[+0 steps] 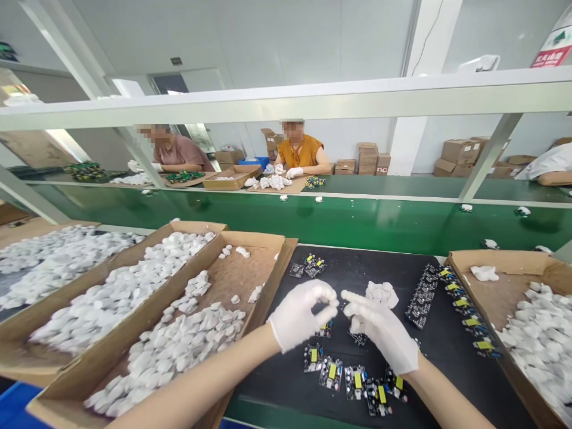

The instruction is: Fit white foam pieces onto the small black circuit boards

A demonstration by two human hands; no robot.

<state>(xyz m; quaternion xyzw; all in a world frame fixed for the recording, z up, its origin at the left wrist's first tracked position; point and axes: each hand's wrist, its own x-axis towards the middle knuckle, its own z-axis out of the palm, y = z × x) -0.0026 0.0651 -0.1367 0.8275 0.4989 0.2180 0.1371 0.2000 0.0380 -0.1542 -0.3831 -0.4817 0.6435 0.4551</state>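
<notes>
White gloves cover both my hands over the black mat point(286, 387). My left hand point(304, 313) curves its thumb and fingers toward each other with a gap between the tips, and nothing shows in it. Close to its right, my right hand point(379, 328) has its index finger stretched out and the other fingers bent; whether it holds something small is hidden. Small circuit boards with yellow parts point(357, 381) lie below the hands. A white pile of pieces point(382, 294) sits just behind my right hand. A row of dark boards point(422, 296) lies to the right.
Cardboard trays of white pieces stand at the left point(179, 351) and right point(536, 333). More yellow-part boards point(472, 322) line the right tray. Beyond runs a green conveyor point(379, 223) carrying small white items, under a white frame point(286, 104). People work across it.
</notes>
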